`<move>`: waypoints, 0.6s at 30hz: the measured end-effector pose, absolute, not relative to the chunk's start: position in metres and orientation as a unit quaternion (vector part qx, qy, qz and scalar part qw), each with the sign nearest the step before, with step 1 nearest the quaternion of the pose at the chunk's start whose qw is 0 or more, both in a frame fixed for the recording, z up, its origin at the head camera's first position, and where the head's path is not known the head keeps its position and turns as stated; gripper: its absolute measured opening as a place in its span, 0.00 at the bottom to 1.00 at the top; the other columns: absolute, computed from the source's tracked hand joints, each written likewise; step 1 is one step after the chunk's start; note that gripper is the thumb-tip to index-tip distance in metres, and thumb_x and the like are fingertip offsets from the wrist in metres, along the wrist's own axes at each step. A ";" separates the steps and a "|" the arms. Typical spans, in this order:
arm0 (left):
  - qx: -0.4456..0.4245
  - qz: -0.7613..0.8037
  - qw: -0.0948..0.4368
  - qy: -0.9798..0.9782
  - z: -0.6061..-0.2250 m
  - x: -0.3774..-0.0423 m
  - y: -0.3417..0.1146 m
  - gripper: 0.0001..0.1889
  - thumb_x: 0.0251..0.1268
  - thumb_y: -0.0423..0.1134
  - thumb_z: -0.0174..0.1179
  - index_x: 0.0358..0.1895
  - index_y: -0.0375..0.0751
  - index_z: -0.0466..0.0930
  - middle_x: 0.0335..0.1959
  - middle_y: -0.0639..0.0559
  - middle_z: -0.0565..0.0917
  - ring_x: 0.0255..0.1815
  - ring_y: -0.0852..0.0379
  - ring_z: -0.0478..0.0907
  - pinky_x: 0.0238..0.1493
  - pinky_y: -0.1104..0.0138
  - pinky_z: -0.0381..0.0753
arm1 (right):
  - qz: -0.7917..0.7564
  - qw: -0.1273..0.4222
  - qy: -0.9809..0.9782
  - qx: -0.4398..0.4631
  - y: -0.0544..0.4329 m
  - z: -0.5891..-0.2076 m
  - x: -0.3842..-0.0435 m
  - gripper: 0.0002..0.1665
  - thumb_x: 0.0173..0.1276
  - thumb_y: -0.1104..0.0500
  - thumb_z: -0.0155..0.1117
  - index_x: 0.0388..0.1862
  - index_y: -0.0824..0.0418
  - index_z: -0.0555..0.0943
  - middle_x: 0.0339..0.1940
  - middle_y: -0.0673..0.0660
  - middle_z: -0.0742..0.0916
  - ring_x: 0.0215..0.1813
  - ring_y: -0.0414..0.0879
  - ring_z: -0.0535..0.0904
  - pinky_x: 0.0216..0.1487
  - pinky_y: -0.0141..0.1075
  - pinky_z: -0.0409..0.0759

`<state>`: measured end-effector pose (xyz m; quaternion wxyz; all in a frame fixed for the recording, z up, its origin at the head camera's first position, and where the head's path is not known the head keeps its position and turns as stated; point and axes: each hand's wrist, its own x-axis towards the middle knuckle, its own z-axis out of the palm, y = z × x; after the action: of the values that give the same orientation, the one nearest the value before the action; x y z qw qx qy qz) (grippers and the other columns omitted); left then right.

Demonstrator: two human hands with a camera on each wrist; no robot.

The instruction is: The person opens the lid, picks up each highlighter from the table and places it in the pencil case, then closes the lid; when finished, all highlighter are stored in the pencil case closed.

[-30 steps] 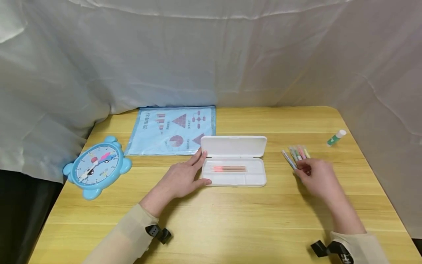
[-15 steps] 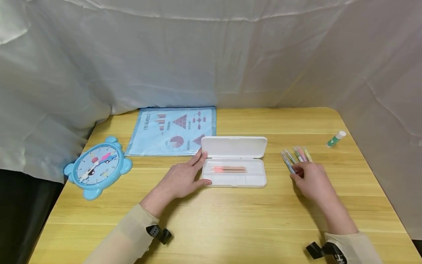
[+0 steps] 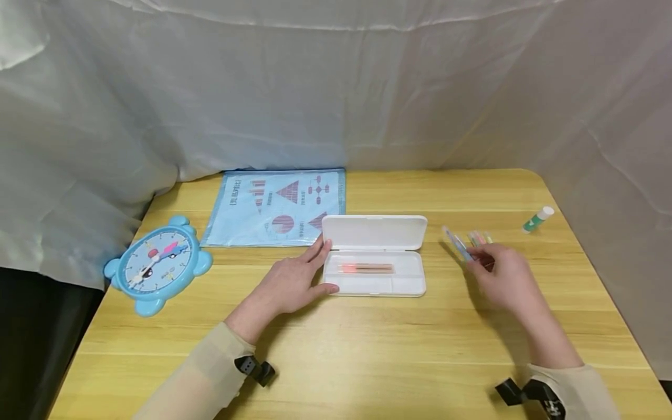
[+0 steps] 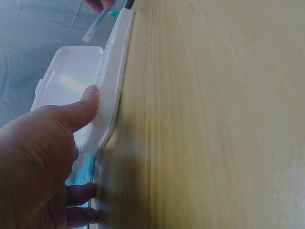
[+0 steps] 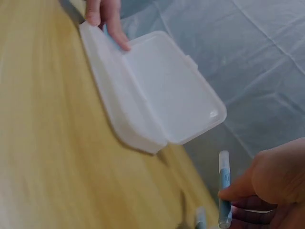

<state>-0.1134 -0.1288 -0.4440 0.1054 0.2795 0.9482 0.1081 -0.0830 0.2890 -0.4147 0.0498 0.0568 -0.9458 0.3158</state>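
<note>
A white pencil case lies with its lid raised, two pinkish-brown sticks in its back compartment. My left hand rests at the case's left end, thumb on the front corner and fingers by the hinge, all fairly straight. Over to the right, my right hand pinches a blue marker with a clear cap, tilted up off the table. Just beyond those fingers are more markers, pink and yellow-green tips showing, partly hidden by the hand. A second capped marker shows below it in the right wrist view.
A green and white glue stick lies at the far right. Behind the case is a blue printed pouch, slightly overlapped by the lid. A blue toy clock lies at left. Grey cloth hangs along the table's back edge.
My right hand has lifted the blue marker from the group and tilted it, after shifting slightly left and back right. The left hand and the case have stayed in place.
</note>
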 end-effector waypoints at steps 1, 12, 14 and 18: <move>0.280 0.108 0.105 0.948 -0.444 -0.113 -0.129 0.50 0.76 0.72 0.52 0.87 0.47 0.41 0.86 0.46 0.46 0.50 0.42 0.87 0.43 0.53 0.82 | 0.321 0.057 -0.943 0.061 0.289 -0.412 -0.083 0.11 0.74 0.68 0.68 0.51 0.75 0.87 0.37 0.64 0.89 0.36 0.54 0.83 0.32 0.33 0.78; 0.281 0.113 0.099 0.948 -0.444 -0.113 -0.129 0.50 0.76 0.71 0.53 0.87 0.47 0.42 0.86 0.45 0.48 0.42 0.43 0.87 0.43 0.53 0.82 | 0.329 0.124 -0.929 0.111 0.274 -0.385 -0.089 0.12 0.74 0.69 0.70 0.54 0.69 0.87 0.41 0.62 0.90 0.42 0.54 0.84 0.42 0.29 0.73; 0.281 0.114 0.099 0.948 -0.444 -0.113 -0.129 0.50 0.76 0.71 0.53 0.87 0.47 0.42 0.86 0.45 0.47 0.44 0.43 0.87 0.43 0.53 0.82 | 0.323 0.144 -0.926 0.134 0.269 -0.384 -0.091 0.12 0.71 0.71 0.71 0.52 0.68 0.88 0.40 0.61 0.90 0.40 0.52 0.84 0.41 0.28 0.73; 0.282 0.113 0.100 0.947 -0.444 -0.113 -0.129 0.50 0.76 0.71 0.53 0.87 0.47 0.42 0.86 0.45 0.47 0.43 0.43 0.87 0.43 0.53 0.82 | 0.313 0.166 -0.919 0.175 0.258 -0.385 -0.094 0.11 0.69 0.73 0.72 0.49 0.67 0.89 0.38 0.57 0.89 0.39 0.49 0.83 0.39 0.28 0.72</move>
<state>-0.1132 -0.1288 -0.4444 0.1004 0.2821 0.9474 0.1127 -0.0944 0.2583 -0.3847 0.1655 0.1751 -0.9188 0.3128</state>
